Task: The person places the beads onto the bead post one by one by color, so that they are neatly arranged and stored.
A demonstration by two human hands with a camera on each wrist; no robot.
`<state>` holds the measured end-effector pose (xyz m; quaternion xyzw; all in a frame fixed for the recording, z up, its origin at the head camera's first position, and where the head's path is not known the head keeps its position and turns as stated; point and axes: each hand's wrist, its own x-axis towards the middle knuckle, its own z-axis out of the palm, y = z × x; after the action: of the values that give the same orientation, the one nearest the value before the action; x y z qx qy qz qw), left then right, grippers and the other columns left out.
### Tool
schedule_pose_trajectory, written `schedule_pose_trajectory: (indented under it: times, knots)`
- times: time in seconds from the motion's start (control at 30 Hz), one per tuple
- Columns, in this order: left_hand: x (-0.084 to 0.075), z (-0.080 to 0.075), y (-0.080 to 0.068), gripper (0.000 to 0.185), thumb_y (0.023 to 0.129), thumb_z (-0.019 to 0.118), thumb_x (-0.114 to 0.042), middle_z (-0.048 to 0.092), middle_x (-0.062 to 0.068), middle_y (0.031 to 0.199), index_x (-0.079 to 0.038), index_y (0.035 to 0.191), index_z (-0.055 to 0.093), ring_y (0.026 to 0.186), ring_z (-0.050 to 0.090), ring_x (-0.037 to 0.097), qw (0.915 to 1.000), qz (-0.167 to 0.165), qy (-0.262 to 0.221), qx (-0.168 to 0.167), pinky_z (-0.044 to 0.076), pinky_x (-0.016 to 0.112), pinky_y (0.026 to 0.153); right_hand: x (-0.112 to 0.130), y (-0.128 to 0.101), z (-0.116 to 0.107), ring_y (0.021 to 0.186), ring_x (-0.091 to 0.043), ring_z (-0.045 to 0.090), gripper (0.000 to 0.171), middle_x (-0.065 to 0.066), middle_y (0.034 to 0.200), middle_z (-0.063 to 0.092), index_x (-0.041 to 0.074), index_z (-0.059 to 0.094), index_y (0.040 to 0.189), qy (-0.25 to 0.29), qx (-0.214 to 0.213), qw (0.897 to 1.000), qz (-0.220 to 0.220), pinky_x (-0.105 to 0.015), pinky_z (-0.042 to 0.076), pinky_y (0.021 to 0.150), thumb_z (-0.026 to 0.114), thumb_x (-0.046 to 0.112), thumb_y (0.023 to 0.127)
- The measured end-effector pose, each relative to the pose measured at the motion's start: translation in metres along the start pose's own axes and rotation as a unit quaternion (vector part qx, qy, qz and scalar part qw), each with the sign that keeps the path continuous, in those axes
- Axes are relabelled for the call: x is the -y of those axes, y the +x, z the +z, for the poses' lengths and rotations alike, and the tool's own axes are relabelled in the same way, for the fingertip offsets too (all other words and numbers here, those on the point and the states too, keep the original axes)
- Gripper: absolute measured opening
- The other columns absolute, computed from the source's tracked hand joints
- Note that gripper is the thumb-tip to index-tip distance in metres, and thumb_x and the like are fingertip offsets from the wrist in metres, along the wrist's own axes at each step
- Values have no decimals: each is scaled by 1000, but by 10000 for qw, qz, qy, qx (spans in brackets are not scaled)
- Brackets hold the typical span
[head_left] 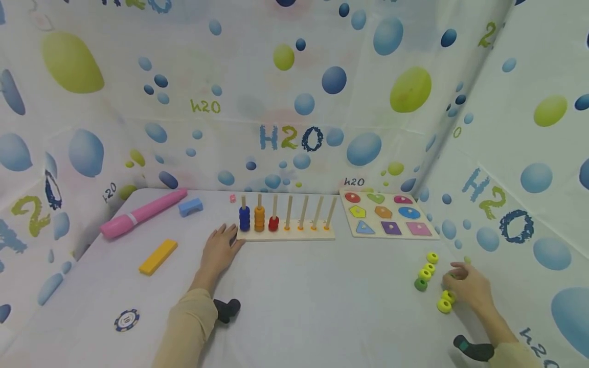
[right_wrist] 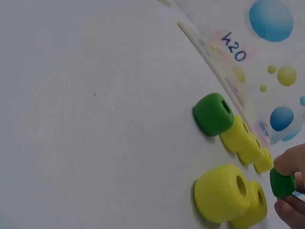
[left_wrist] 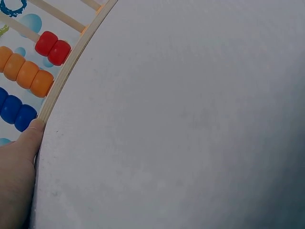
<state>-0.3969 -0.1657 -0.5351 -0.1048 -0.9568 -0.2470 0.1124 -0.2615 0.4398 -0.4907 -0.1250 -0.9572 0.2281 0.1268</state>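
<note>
My left hand (head_left: pixel 221 249) rests on the table at the left end of a wooden peg board (head_left: pixel 285 236), its thumb touching the base's front corner. Blue beads (head_left: pixel 244 220), orange beads (head_left: pixel 259 219) and red beads (head_left: pixel 273 224) sit on the three leftmost pegs; the other pegs are bare. Over at the right, my right hand (head_left: pixel 470 287) pinches a green bead (right_wrist: pixel 282 183) between thumb and fingers. Around that hand lie several loose yellow beads (right_wrist: pixel 221 193) and another green bead (head_left: pixel 421 284) on the table.
A shape puzzle board (head_left: pixel 365 234) lies at the back right. On the left are a pink stick (head_left: pixel 147 212), a blue block (head_left: pixel 190 207), a yellow block (head_left: pixel 158 257) and a poker chip (head_left: pixel 126 320). Patterned cloth (head_left: pixel 239 92) stands behind the table and along its sides.
</note>
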Motion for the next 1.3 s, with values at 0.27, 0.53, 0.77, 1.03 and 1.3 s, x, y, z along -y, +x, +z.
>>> schedule_pose_trajectory:
  times: [0.27,0.53,0.77,1.03,1.3]
  knots:
    - [-1,-1,1,58,96,52,-38,43,19,142,2,137,45,136,25,40,10000,-31,37,31,11,49,115,34,17,9,101,-42,59,38,-26,110,62,-5,51,123,477,-750,9911,-995,-50,50,85,62,11,90]
    - [1,0,-1,57,96,54,-37,44,20,140,3,136,46,136,26,40,10000,-12,6,-48,13,50,114,114,46,38,97,-33,64,36,-18,105,64,-4,56,115,1616,-1110,9513,-2380,-22,52,80,68,-3,82]
    - [3,1,-3,57,95,54,-37,44,20,140,3,136,46,136,27,40,10000,-30,-17,-58,13,50,114,203,65,57,101,-26,63,38,-15,109,65,-1,57,118,2175,-910,9270,-2916,-34,53,85,69,-2,82]
    - [0,1,-3,56,95,55,-36,46,20,139,3,135,48,135,28,41,9999,31,-53,-90,14,51,114,287,74,82,100,-23,63,38,-14,108,65,0,56,118,2605,-566,8974,-3516,-27,53,86,68,-4,82]
    - [0,-1,-5,56,95,56,-35,47,21,138,4,134,49,133,30,42,9998,107,-23,-169,16,52,113,335,70,109,103,-22,62,36,-16,111,64,-1,55,120,2938,-158,8848,-3613,-26,52,89,66,-3,85]
